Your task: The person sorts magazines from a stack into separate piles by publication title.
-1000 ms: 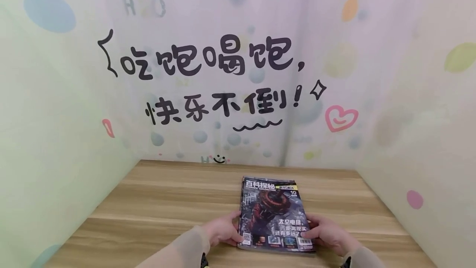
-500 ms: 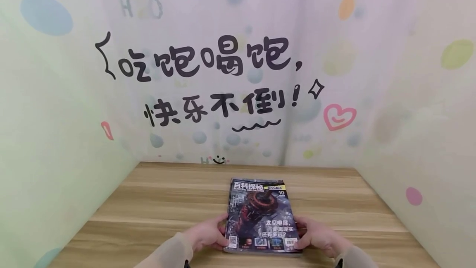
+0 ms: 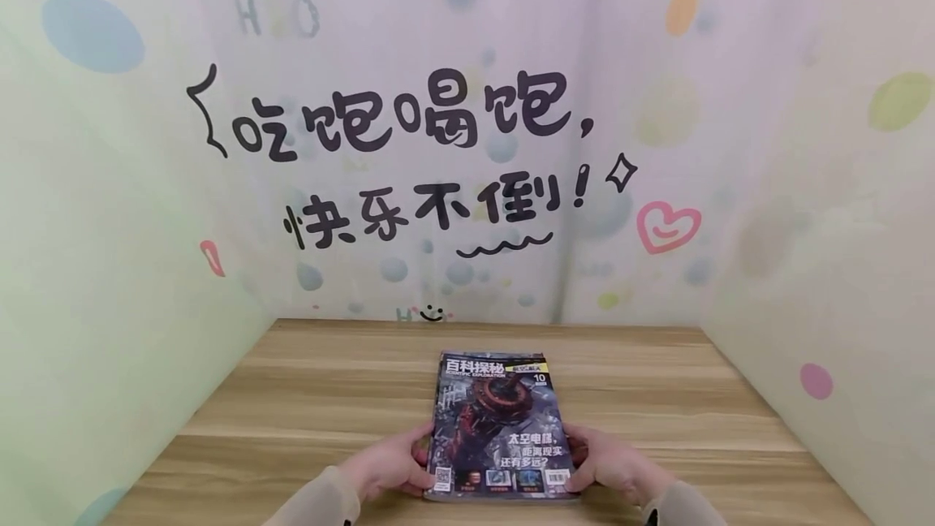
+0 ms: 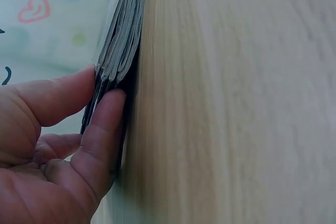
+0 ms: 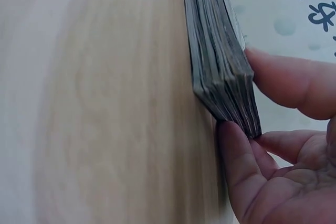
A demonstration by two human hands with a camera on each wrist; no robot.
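Head-cam view, looking down at a wood-grain table (image 3: 314, 404) w/ a stack of mags (image 3: 493, 420) near the middle, towards the person's side; top cover faces up, dark w/ a red machine, a "10" & white Chinese title. L hand (image 3: 387, 465) & R hand (image 3: 608, 463) hold it at opp. sides, by the near corners. L wrist cam: L thumb (image 4: 65, 95) presses at the cover side, fingers bent in against the lower edge, so the hand is narrow, pinching the stack; several layered page edges (image 4: 123, 30) show, i.e. more than 1 mag. R wrist cam: same kind of pinch, R thumb (image 5: 294, 80) on the cover side, a fingertip at the bottom corner. Can't tell if the stack lies flat on the wood or is a bit raised; a dark shadow runs along its lower edge. Pale sleeves (image 3: 317, 500) at frame bottom; bkgd is a patterned curtain (image 3: 409, 6) w/ big black lettering. Step in hand, prob.: steadying/positioning the stack btwn both hands, edges approx. aligned. Next move likely calls for equal pressure L & R, w/ the stack kept level so no mag slips out.
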